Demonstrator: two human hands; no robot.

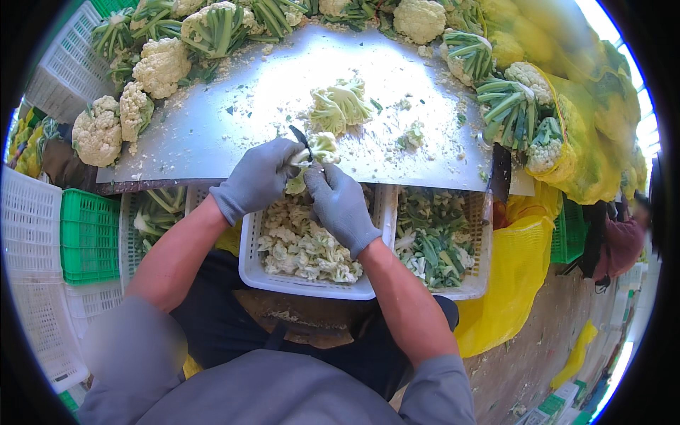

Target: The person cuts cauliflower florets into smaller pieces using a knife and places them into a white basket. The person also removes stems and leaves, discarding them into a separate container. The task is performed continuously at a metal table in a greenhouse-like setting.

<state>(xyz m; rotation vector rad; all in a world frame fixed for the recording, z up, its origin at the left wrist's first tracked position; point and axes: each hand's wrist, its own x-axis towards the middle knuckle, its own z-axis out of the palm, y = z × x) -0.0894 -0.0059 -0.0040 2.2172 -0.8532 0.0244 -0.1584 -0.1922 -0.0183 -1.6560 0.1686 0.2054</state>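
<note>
My left hand [260, 178], in a grey knit glove, grips the pale stem of a cauliflower piece [324, 147] above the table's near edge. Close against it is my right hand [342, 207], gloved alike, its fingers closed around a small knife whose handle is hidden. The knife's dark curved blade [301, 137] points up and away, crossing the stem. Beyond both hands, a larger cut cauliflower chunk [341, 106] rests on the metal tabletop [212, 141]. Below them, a white crate [308, 291] holds many cut florets [313, 255].
Whole cauliflowers [162, 66] line the table's far rim. A cleaver [498, 172] lies at its right edge, beside yellow mesh sacks [584, 133]. Another white crate [481, 287] holds leaf trimmings [435, 249]. Green [90, 236] and white crates [32, 223] stand left. A person [619, 241] is at far right.
</note>
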